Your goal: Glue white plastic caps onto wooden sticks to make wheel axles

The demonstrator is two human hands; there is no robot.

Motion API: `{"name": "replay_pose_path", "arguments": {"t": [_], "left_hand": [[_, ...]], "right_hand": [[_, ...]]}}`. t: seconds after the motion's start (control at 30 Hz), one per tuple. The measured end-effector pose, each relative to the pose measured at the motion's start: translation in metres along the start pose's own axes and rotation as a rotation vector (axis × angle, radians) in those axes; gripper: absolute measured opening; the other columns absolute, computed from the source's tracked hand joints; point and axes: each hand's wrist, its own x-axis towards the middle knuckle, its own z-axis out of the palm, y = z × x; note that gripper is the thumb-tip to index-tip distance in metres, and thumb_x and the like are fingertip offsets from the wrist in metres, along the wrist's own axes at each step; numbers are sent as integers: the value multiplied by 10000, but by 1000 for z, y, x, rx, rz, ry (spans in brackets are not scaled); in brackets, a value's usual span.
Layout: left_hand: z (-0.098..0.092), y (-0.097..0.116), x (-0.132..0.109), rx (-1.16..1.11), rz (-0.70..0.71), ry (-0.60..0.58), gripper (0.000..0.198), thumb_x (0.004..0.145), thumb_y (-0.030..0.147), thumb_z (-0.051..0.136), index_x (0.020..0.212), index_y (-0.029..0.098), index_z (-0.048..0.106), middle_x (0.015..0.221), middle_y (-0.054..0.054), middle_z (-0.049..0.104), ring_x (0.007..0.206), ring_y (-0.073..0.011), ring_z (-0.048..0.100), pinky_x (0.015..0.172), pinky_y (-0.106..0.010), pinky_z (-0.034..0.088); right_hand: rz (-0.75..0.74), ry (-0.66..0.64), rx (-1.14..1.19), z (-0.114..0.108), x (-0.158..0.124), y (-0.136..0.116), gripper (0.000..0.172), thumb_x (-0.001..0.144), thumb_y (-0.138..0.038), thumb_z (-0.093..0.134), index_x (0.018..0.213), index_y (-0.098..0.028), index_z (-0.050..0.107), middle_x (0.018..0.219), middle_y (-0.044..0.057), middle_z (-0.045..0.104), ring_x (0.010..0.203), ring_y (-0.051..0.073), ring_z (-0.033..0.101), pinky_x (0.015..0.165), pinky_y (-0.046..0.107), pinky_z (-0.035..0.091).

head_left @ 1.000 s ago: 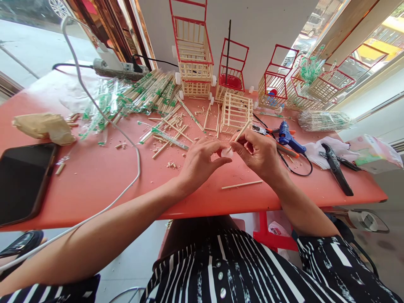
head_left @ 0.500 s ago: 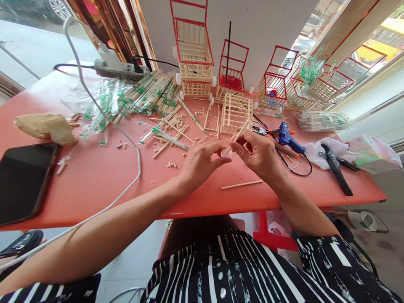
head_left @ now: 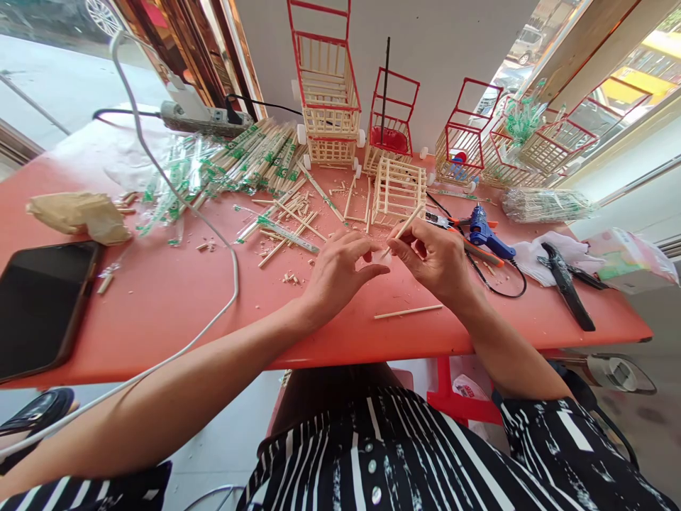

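Between the thumb and fingers of my left hand (head_left: 340,270) is a small whitish round piece (head_left: 383,259), partly hidden by the fingertips. My right hand (head_left: 433,259) pinches a thin wooden stick (head_left: 408,221), slanted, with its lower end at the round piece. Whether the stick is inside the piece or only touching it, I cannot tell. Just beyond my right hand stands a small open frame of wooden sticks (head_left: 399,191). Another loose stick (head_left: 407,311) lies on the table nearer to me.
Little stick carts with red rims (head_left: 328,106) line the back of the red table (head_left: 175,333). Wrapped sticks (head_left: 255,156) and cut bits lie left. A blue glue gun (head_left: 486,233) and black-handled tool (head_left: 567,284) are right. A white cable (head_left: 234,277) crosses beside a phone (head_left: 45,305).
Both hands keep nearly the same place and grip. The view has shifted very slightly; nothing else has visibly moved.
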Motion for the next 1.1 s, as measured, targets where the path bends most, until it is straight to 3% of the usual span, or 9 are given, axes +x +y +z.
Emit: {"name": "replay_pose_path", "arguments": {"t": [1.1], "left_hand": [[-2, 3, 1, 4, -34, -28, 130, 852, 237, 816, 950, 211, 734, 860, -7, 690, 887, -210, 635, 849, -336, 468]], "right_hand": [[41, 1, -26, 2, 0, 1, 391, 985, -568, 602, 834, -210, 644, 707, -20, 620, 580, 106, 463, 601, 266, 381]]}}
